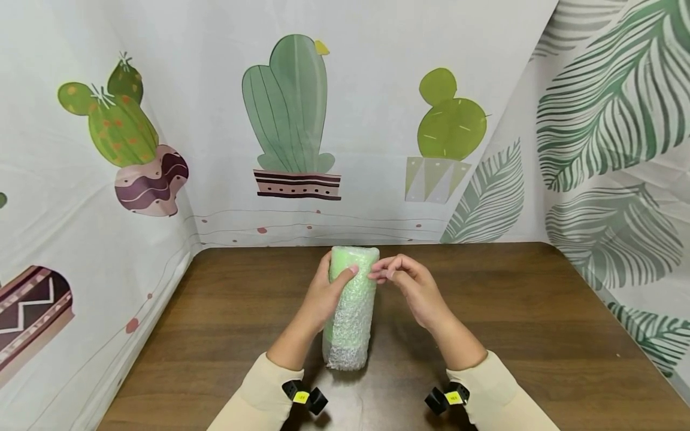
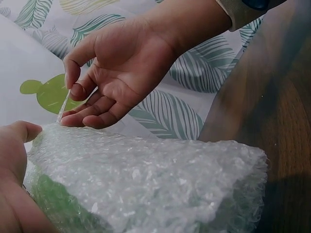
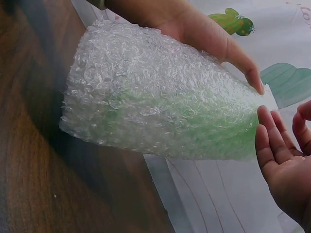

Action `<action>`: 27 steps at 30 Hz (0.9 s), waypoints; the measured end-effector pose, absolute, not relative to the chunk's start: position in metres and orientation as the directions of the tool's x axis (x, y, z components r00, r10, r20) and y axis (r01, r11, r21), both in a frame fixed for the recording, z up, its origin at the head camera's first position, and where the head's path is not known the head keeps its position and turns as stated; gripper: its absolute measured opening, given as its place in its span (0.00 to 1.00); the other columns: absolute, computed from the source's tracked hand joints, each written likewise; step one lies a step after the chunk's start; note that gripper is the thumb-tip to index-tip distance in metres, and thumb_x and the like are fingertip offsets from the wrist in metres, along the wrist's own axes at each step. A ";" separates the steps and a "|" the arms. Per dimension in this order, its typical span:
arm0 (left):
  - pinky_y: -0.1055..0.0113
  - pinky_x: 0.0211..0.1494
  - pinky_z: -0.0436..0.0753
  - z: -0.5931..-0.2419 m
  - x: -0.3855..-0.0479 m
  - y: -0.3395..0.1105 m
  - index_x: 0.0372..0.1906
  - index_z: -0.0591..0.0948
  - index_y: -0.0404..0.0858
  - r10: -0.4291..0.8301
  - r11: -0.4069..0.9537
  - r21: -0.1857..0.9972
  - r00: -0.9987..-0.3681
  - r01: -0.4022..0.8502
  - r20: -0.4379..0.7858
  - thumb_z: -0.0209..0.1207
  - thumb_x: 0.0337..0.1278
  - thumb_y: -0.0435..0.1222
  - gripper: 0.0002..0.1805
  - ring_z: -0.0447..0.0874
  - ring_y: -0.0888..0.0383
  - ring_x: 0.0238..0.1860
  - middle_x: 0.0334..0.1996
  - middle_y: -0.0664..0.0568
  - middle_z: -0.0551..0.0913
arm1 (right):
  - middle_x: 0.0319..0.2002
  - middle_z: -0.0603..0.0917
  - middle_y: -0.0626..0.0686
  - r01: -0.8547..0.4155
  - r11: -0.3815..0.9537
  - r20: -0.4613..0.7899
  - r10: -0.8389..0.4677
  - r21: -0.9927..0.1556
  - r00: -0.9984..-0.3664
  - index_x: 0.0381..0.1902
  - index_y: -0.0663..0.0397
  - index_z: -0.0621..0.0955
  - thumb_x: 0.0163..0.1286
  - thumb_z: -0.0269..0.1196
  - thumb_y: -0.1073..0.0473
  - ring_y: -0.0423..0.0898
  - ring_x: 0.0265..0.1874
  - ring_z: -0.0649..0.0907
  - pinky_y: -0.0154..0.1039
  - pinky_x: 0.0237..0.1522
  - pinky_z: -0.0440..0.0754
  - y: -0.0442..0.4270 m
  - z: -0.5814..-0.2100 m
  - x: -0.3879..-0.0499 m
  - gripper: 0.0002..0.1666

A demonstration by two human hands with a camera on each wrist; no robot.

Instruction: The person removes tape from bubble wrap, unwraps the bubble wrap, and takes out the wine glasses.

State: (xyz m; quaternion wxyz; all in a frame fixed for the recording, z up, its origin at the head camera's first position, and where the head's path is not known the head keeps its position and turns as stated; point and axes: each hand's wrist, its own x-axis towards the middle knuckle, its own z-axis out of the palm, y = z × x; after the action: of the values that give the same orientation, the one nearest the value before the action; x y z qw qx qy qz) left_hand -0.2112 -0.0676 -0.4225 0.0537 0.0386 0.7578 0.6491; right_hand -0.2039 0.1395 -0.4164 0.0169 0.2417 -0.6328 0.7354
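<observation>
A tall bundle of bubble wrap (image 1: 350, 317) is tilted over the table, with something pale green showing through its upper part. What lies inside cannot be made out. My left hand (image 1: 324, 294) grips the bundle's upper left side, thumb across the front. Beside the upper right edge is my right hand (image 1: 416, 290). In the left wrist view, its thumb and index finger pinch a thin clear strip of the wrap (image 2: 63, 108) that stands up from the bundle. The other fingers of that hand are close to the wrap's surface.
The brown wooden table (image 1: 517, 323) spreads beneath both arms. Behind it hangs a white cloth (image 1: 372, 120) printed with cacti, and a leaf-patterned cloth (image 1: 609, 227) covers the right side. Each wrist carries a small black camera.
</observation>
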 end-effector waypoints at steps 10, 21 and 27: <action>0.55 0.52 0.84 -0.424 -0.211 -0.068 0.80 0.54 0.49 0.115 0.155 0.988 -0.993 0.001 -0.017 0.59 0.65 0.56 0.45 0.82 0.47 0.53 0.67 0.39 0.72 | 0.47 0.87 0.50 -0.295 -0.252 0.365 -0.302 -0.922 -0.881 0.34 0.79 0.65 0.76 0.47 0.68 0.45 0.48 0.89 0.40 0.54 0.84 0.140 -0.416 -0.205 0.14; 0.57 0.50 0.84 -0.423 -0.213 -0.068 0.79 0.56 0.49 0.114 0.136 0.991 -0.993 0.005 -0.010 0.59 0.66 0.56 0.43 0.82 0.48 0.51 0.64 0.38 0.74 | 0.49 0.88 0.50 -0.269 -0.230 0.333 -0.314 -0.935 -0.889 0.33 0.74 0.68 0.77 0.47 0.67 0.46 0.49 0.89 0.41 0.56 0.84 0.143 -0.412 -0.205 0.13; 0.57 0.50 0.83 -0.422 -0.213 -0.069 0.79 0.55 0.49 0.105 0.147 0.989 -0.994 0.000 -0.016 0.59 0.64 0.57 0.44 0.81 0.48 0.52 0.65 0.41 0.74 | 0.48 0.85 0.52 -0.245 -0.240 0.313 -0.304 -0.939 -0.900 0.34 0.65 0.71 0.76 0.48 0.67 0.45 0.47 0.88 0.41 0.54 0.85 0.144 -0.413 -0.206 0.09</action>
State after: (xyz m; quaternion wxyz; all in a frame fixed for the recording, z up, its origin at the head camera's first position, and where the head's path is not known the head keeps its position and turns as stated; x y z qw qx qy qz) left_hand -0.2126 -0.0691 -0.4218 0.0403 0.0346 0.7562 0.6522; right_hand -0.2058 0.1436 -0.4128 -0.0195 0.2230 -0.6161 0.7552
